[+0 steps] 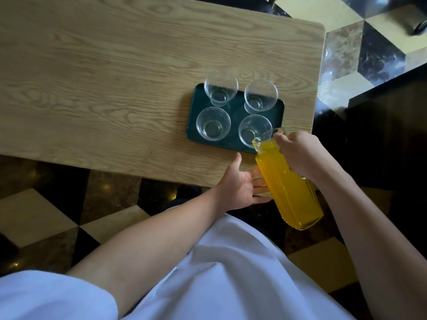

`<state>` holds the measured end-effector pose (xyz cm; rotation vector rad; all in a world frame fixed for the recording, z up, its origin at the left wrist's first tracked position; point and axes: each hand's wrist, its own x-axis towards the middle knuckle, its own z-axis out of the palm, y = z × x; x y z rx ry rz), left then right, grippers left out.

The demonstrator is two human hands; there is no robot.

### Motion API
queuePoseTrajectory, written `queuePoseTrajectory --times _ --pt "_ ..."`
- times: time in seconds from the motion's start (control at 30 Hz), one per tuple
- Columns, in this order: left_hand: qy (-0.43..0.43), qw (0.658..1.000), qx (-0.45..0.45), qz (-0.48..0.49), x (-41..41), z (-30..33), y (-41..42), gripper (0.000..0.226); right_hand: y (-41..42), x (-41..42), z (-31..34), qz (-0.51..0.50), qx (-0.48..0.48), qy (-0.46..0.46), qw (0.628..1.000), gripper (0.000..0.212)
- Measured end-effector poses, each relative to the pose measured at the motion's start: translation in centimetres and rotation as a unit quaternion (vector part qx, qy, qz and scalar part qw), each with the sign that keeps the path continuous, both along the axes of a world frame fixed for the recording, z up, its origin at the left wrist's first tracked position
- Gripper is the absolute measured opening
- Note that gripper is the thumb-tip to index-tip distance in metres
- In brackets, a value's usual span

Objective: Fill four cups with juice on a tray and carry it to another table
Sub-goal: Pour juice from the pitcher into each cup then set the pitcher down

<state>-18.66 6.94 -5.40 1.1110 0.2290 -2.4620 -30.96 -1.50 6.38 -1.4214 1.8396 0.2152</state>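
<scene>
A dark green tray (pixel 233 112) lies near the right end of a wooden table (pixel 104 77). Several clear cups stand on it in two rows, all with no juice in them: far left (pixel 220 87), far right (pixel 261 95), near left (pixel 213 123), near right (pixel 250 129). A glass pitcher (pixel 286 185) full of orange juice is tilted, its spout over the rim of the near right cup. My right hand (pixel 300 153) grips the pitcher's handle. My left hand (pixel 240 185) lies flat against the pitcher's lower side, fingers spread.
The table's near edge runs just below the tray. A checkered stone floor (pixel 46 215) surrounds the table. A dark piece of furniture (pixel 381 135) stands to the right, and a chair wheel (pixel 419 28) shows at the top right.
</scene>
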Motion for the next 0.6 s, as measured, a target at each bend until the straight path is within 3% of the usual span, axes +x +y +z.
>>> queuePoseTrajectory --times 0.13,0.6 --pt "0.002 1.0 -0.004 -0.008 -0.02 -0.17 0.12 0.1 -0.31 0.01 0.21 0.021 0.01 -0.004 1.0 0.038" --pt "-0.004 1.0 0.001 0.005 0.27 -0.19 0.2 0.101 -0.9 0.32 0.08 0.011 0.019 -0.005 1.0 0.037"
